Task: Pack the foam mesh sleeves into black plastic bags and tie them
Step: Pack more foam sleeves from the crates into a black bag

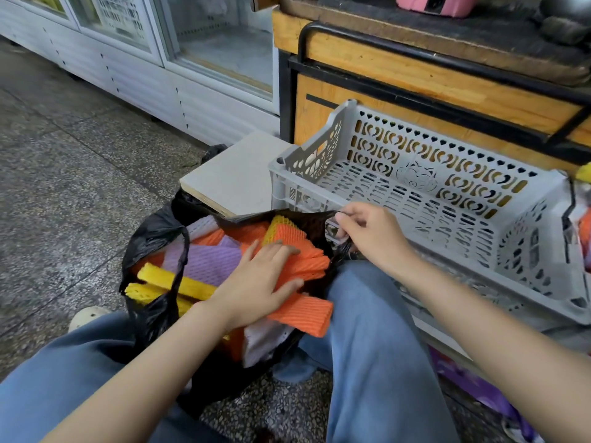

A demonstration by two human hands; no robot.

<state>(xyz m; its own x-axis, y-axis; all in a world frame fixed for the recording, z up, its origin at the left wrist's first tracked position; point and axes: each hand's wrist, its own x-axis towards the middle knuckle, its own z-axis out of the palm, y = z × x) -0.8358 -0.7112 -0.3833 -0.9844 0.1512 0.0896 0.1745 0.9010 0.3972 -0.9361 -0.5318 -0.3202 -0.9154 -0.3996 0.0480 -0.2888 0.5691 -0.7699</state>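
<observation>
I see speckled floor (64, 193) at 9 o'clock, a white fridge (134, 75) at 11, the black bag (153, 231) of foam sleeves (204, 260) at 7, left hand (256, 282) pressing flat on them, right hand (371, 235) pinching its rim, grey crate (431, 155) at 3.

The plastic bag (150, 233) sits between the person's knees (367, 302) with the foam mesh sleeves (204, 262) inside, left hand (256, 282) on them, right hand (372, 236) pinching its right rim. A crate (447, 151) stands to its right, a board (236, 174) behind it, a counter (415, 78) behind both.
</observation>
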